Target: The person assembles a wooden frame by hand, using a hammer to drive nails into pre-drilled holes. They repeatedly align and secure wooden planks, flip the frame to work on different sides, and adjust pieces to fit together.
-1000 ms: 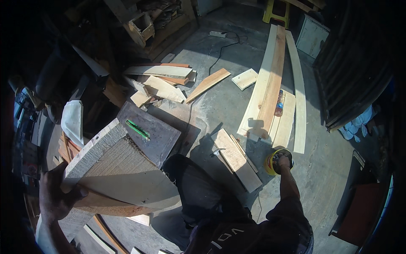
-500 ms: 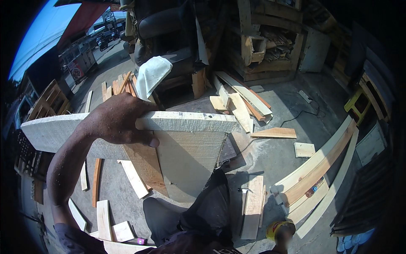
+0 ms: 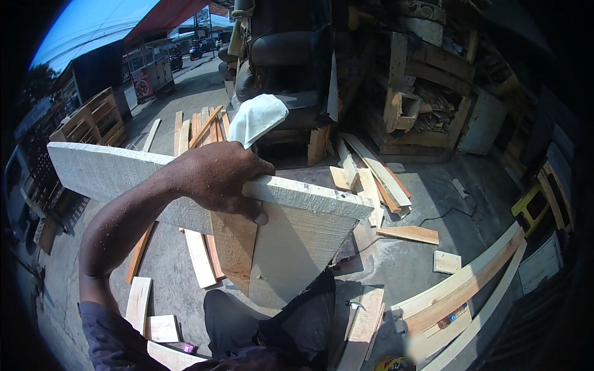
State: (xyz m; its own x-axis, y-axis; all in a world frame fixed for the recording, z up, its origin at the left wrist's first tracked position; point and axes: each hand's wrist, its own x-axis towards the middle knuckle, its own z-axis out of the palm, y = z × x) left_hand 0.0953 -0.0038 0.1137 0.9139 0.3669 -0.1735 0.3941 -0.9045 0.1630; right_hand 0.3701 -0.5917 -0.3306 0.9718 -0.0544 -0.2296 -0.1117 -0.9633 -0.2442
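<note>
On my feed, the left hand (image 3: 213,176) clamps its fingers over the upper edge of the board (image 3: 294,238), which stretches to both sides of them, long axis left to right, by the legs (image 3: 297,324). I can't see the right hand.

Left hand (image 3: 216,176) grips top edge of thick pale rough-sawn wooden board (image 3: 309,238); silver-headed hammer (image 3: 356,305) at flat tan wooden plank (image 3: 364,331), right. White draped covering (image 3: 257,117) beyond the hand.
</note>
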